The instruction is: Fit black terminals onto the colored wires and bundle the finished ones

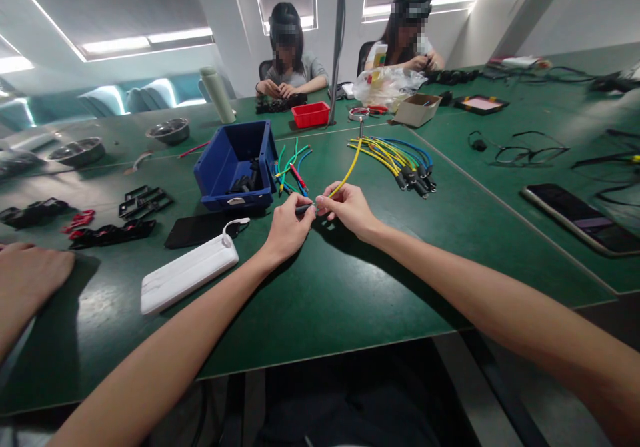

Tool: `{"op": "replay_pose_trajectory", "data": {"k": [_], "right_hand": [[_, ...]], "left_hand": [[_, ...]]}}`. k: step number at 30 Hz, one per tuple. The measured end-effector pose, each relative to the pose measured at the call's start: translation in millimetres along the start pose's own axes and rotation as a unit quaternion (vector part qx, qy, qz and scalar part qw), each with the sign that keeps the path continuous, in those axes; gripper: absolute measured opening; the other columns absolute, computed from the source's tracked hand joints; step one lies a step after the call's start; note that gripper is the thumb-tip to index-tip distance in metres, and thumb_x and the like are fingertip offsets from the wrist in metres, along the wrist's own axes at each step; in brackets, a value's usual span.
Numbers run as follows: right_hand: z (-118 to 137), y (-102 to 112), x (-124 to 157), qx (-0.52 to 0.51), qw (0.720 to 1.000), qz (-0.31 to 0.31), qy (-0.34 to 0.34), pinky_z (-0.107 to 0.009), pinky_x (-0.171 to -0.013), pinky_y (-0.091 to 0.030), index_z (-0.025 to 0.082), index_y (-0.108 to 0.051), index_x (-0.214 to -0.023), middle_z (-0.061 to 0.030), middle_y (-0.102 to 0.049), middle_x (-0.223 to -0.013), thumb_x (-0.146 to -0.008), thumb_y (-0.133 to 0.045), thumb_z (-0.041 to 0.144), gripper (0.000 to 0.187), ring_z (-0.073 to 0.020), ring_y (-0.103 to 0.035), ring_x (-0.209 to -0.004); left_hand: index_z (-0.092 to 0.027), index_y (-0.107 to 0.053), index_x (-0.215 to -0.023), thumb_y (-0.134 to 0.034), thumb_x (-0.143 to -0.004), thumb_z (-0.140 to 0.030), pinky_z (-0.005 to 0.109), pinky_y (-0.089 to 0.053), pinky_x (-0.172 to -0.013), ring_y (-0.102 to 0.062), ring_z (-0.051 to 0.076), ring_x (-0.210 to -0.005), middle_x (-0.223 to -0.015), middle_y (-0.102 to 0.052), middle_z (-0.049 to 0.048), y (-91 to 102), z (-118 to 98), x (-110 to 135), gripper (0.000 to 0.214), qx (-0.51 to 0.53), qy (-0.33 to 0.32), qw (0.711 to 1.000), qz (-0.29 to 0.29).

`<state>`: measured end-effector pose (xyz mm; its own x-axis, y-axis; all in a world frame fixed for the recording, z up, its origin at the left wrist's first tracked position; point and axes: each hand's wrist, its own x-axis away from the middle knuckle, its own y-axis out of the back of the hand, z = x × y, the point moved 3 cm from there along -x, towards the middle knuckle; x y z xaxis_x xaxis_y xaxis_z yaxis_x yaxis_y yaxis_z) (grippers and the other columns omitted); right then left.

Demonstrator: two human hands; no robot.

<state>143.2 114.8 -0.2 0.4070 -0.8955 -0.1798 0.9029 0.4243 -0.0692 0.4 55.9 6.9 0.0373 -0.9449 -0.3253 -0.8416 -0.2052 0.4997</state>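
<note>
Item: yellow wire (346, 179), near end pinched between the fingertips of the right hand (350, 208), just right of the blue bin (235, 200) and nearer the wearer. The wire trails away toward a bundle of terminated wires (403, 163), farther right of the bin. The left hand (287, 227) is closed on a small dark connector (305, 209) and meets the right hand at the wire's end. Step in hand, by judgement: mating connector to wire end; seating calls for a straight, steady push with both pinches firm. Loose coloured wires (293, 167) lie beside the bin's right wall, and a white power bank (187, 275) in front of it. Not legible: the joint, covered by fingertips; the bin's dark contents.
</note>
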Motion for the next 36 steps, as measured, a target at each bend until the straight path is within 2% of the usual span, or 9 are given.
{"op": "replay_pose_trajectory", "data": {"k": [16,23,32,36], "right_hand": [[-3,-1,-1,0.012,1.000,0.012,-0.009,-0.018,-0.044,-0.048,0.017,-0.057,-0.079,-0.0007,-0.065,-0.064,-0.068,-0.078,0.042,0.034,-0.0143,-0.066,-0.060],[-1,0,-2,0.002,1.000,0.019,-0.010,-0.019,-0.045,-0.048,0.017,-0.058,-0.079,-0.0008,-0.066,-0.065,-0.067,-0.077,0.046,0.037,-0.0130,-0.064,-0.058],[5,0,0,-0.024,0.999,0.030,-0.016,-0.019,-0.048,-0.048,0.017,-0.058,-0.079,-0.0001,-0.066,-0.064,-0.067,-0.078,0.046,0.037,-0.0105,-0.060,-0.055],[7,2,0,-0.028,0.998,0.044,-0.029,-0.019,-0.048,-0.047,0.017,-0.059,-0.079,0.0001,-0.066,-0.066,-0.069,-0.076,0.044,0.034,-0.0099,-0.060,-0.055]], "left_hand": [[-0.018,-0.058,-0.091,-0.056,-0.086,-0.029,0.025,-0.050,-0.066,-0.064,0.014,-0.071,-0.082,-0.067,0.0023,0.3,-11,2,0.012,-0.043,-0.036,0.998,-0.002],[-0.018,-0.057,-0.093,-0.057,-0.083,-0.025,0.024,-0.047,-0.057,-0.059,0.011,-0.060,-0.079,-0.065,0.0010,1.7,-14,3,0.012,-0.042,-0.042,0.998,-0.003],[-0.018,-0.055,-0.094,-0.048,-0.074,-0.014,0.024,-0.046,-0.051,-0.060,0.012,-0.055,-0.081,-0.067,0.0026,3.7,-14,5,0.021,0.059,-0.026,0.997,0.037],[-0.017,-0.055,-0.094,-0.042,-0.074,-0.017,0.026,-0.047,-0.053,-0.060,0.012,-0.056,-0.083,-0.067,0.0032,5.3,-13,5,0.024,0.122,-0.029,0.991,0.054]]}}
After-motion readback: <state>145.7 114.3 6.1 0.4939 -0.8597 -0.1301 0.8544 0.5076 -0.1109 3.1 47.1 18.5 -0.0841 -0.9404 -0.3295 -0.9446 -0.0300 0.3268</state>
